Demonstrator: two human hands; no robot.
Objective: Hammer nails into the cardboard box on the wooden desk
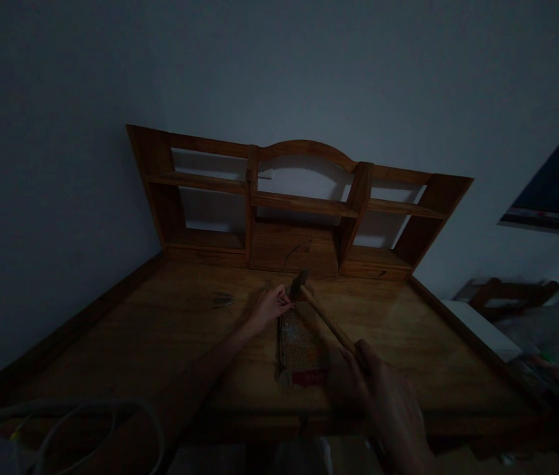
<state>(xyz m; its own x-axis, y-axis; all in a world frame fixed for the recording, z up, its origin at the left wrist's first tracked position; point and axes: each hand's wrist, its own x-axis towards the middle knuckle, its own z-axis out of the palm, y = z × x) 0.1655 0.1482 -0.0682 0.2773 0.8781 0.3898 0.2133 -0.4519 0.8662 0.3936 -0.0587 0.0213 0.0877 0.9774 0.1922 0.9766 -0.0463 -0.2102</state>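
Observation:
My right hand (383, 389) is wrapped round the wooden handle of a hammer (328, 321). The hammer's dark metal head lies over the far end of a worn, flat brown piece (303, 340) that looks like cardboard, with a red strip at its near edge. Right beside the hammer head, my left hand (275, 302) pinches with thumb and fingers at that far end. Whatever sits between those fingertips is too small and dark to name. To the left, a few thin metal pieces (222, 299), perhaps nails, lie on the wooden desk (170, 330).
A wooden shelf unit (303, 206) with drawers and a middle door rises along the desk's back, against the wall. A pale cable (145, 406) loops at the lower left. On the right stand a wooden chair (517, 290) and a white surface (480, 324).

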